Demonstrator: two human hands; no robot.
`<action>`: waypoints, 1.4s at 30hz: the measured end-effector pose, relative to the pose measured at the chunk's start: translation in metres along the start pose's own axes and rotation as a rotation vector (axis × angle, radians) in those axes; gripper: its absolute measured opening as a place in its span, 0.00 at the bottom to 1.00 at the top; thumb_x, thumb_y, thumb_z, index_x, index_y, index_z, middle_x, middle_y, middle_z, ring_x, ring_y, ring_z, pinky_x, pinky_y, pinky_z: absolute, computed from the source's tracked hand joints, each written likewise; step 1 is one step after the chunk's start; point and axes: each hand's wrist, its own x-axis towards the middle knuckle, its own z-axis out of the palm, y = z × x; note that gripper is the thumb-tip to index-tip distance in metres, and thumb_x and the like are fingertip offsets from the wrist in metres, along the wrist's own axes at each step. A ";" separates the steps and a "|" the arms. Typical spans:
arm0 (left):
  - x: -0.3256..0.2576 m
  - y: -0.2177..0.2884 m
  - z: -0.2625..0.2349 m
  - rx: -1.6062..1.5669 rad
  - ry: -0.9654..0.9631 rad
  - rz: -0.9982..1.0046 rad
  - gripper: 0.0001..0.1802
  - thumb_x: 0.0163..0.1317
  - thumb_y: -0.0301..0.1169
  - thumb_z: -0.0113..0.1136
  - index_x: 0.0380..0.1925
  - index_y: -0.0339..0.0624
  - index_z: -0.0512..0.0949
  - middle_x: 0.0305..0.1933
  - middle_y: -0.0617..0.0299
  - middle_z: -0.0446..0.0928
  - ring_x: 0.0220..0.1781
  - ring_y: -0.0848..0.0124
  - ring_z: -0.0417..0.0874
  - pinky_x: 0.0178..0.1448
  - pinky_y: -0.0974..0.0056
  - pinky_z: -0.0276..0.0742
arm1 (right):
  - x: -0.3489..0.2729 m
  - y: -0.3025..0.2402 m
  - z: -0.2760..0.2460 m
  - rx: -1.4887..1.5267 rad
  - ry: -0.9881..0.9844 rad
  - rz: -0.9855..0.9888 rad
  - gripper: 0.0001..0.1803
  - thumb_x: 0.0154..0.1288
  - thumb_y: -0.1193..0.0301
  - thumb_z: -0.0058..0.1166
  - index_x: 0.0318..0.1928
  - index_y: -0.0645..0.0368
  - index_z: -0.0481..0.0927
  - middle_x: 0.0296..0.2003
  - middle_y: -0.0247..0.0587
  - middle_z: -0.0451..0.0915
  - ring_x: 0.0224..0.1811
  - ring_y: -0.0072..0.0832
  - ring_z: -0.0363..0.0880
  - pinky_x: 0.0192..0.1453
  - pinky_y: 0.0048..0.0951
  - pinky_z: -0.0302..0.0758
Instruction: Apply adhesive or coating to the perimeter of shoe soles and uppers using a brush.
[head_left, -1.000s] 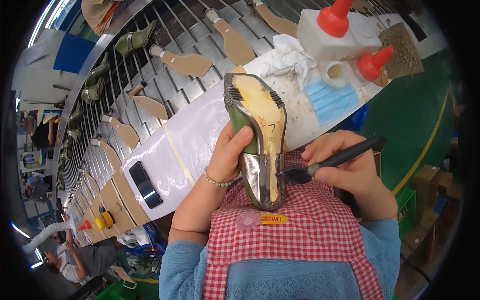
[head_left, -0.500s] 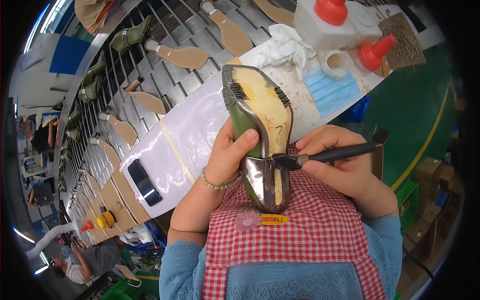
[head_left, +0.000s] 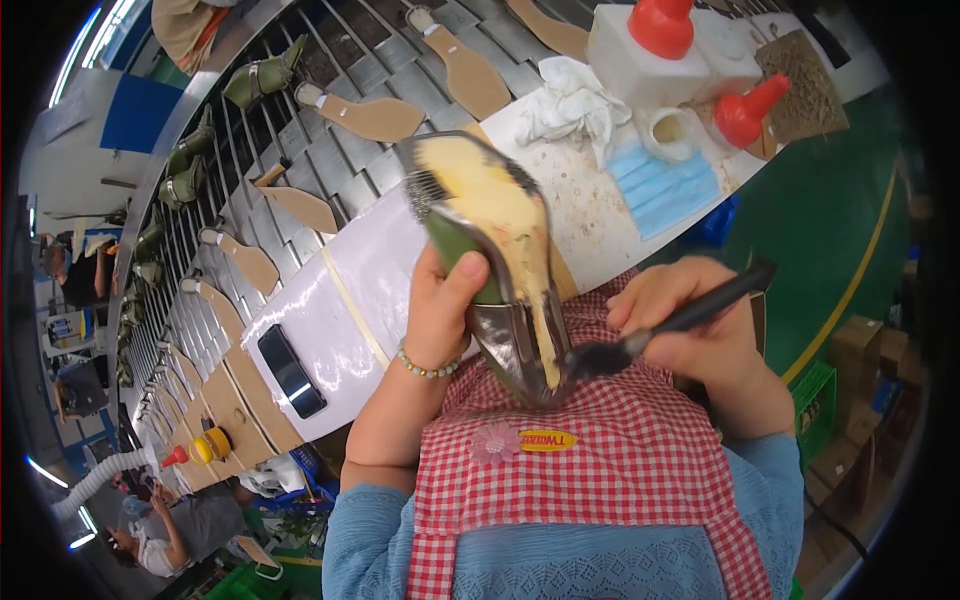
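The left hand (head_left: 440,310) has its grip clenched around a green shoe (head_left: 495,255), thumb pressed on the near side and fingers wrapped behind, holding it sole-up and tilted, with the toe pointing away over the table and the heel end low against the person's chest. The sole's upturned face is pale yellow, with a darker, glossy stretch toward the heel. A beaded bracelet (head_left: 428,367) sits on the left wrist. The right hand (head_left: 700,325) is closed on a black-handled brush (head_left: 660,330); the handle runs up and to the right out of the fingers, and the dark bristle end touches the shoe's heel part. Both hands are held just above a red-and-white checked apron (head_left: 600,480) worn over blue sleeves.

Beyond the shoe lies the white table (head_left: 350,290), stained brown further along. A dark phone (head_left: 291,371) lies flat on its near left part. On the far stained part are a crumpled white cloth (head_left: 570,100), a blue face mask (head_left: 660,185), a small white cup (head_left: 672,132), a white container with a red cap (head_left: 640,45) and a red-nozzled bottle (head_left: 748,110). Behind the table runs a slatted metal conveyor (head_left: 330,160) carrying tan insoles (head_left: 372,115) and other green shoes (head_left: 262,75). Another person sits at the lower left edge.
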 end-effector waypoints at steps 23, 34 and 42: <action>-0.079 -0.031 -0.045 0.988 0.017 0.195 0.51 0.49 0.35 0.73 0.65 0.43 0.47 0.69 0.47 0.56 0.70 0.60 0.58 0.70 0.59 0.55 | 0.025 0.090 0.043 0.163 0.311 0.183 0.09 0.62 0.79 0.58 0.43 0.64 0.77 0.41 0.39 0.80 0.42 0.18 0.76 0.47 0.19 0.73; -0.085 -0.029 -0.050 1.274 0.019 0.265 0.54 0.46 0.36 0.76 0.64 0.42 0.46 0.65 0.47 0.56 0.69 0.54 0.60 0.68 0.59 0.61 | 0.034 0.091 0.050 0.062 0.443 0.230 0.06 0.61 0.78 0.60 0.38 0.62 0.79 0.35 0.34 0.80 0.39 0.16 0.76 0.44 0.19 0.73; -0.089 -0.032 -0.053 1.163 0.043 0.240 0.54 0.46 0.35 0.75 0.65 0.41 0.46 0.63 0.49 0.56 0.70 0.53 0.60 0.69 0.59 0.61 | 0.031 0.082 0.050 -0.522 0.352 -0.120 0.07 0.54 0.79 0.63 0.34 0.62 0.79 0.31 0.39 0.79 0.33 0.28 0.78 0.36 0.25 0.73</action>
